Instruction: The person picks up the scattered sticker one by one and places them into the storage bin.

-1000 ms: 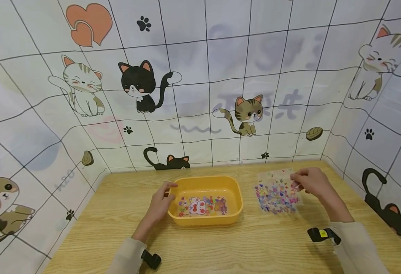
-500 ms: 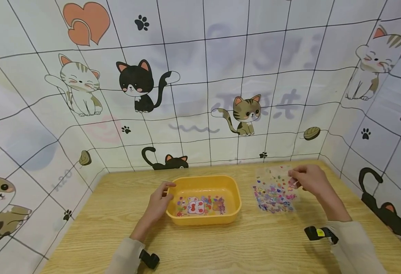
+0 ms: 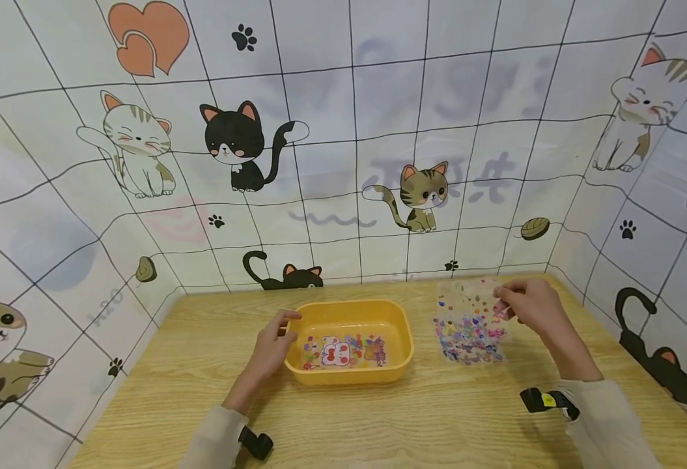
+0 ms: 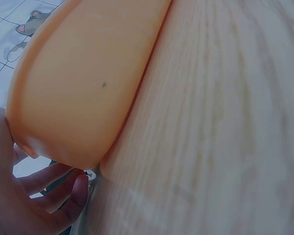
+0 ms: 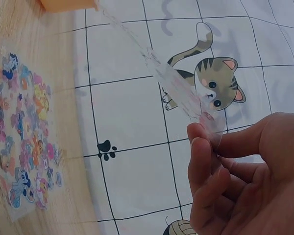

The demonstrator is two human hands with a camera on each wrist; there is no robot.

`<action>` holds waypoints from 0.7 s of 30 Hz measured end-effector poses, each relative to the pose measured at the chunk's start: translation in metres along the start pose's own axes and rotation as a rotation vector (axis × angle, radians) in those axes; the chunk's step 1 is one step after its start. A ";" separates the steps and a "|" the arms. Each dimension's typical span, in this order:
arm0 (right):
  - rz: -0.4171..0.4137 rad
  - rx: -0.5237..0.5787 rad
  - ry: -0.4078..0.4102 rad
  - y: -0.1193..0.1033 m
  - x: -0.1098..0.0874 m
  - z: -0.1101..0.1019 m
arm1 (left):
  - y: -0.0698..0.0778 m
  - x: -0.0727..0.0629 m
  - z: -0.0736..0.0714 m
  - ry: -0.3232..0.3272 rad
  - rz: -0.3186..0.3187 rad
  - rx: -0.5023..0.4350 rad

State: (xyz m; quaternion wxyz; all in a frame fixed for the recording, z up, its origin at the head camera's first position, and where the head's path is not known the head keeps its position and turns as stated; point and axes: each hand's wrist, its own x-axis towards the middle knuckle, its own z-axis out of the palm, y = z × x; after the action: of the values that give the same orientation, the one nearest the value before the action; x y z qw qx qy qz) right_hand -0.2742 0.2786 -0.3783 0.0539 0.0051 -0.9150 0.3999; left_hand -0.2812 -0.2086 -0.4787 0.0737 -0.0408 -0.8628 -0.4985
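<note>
A yellow plastic tray (image 3: 351, 378) stands on the wooden table. My left hand (image 3: 271, 347) holds its left end, with fingers over the rim; the left wrist view shows other fingers curled against the outer wall. Inside the tray lies a colourful sticker sheet (image 3: 343, 352) with a white-and-pink cartoon character. To the right, my right hand (image 3: 531, 306) pinches the edge of a clear sticker sheet (image 5: 181, 90) between thumb and fingers. That sheet is raised, seen nearly edge-on in the right wrist view. Below it another sticker sheet (image 5: 27, 142), printed with small pony figures, lies flat on the table.
The wooden table (image 3: 378, 430) ends at a cat-print cloth wall (image 3: 331, 163) at the back and both sides. A black camera strap (image 3: 255, 444) sits on the left wrist, and another (image 3: 545, 401) on the right.
My right hand has risen slightly, and the sheet it pinches has lifted and separated from the sheet below, baring more of that one. The left hand and the tray have stayed in place.
</note>
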 end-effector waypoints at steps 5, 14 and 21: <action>-0.002 0.009 0.019 -0.005 -0.002 0.001 | 0.000 0.000 0.000 0.001 0.000 0.001; -0.003 0.043 0.026 -0.010 -0.003 0.004 | 0.000 0.000 0.000 0.011 -0.010 0.017; -0.008 0.021 0.038 -0.015 -0.003 0.005 | 0.001 -0.001 -0.001 0.008 0.006 0.000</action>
State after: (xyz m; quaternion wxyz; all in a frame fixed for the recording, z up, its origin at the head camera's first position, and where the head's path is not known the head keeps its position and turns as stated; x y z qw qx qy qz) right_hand -0.2709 0.2643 -0.3710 0.0725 0.0017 -0.9096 0.4092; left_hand -0.2797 -0.2089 -0.4775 0.0787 -0.0415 -0.8624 -0.4984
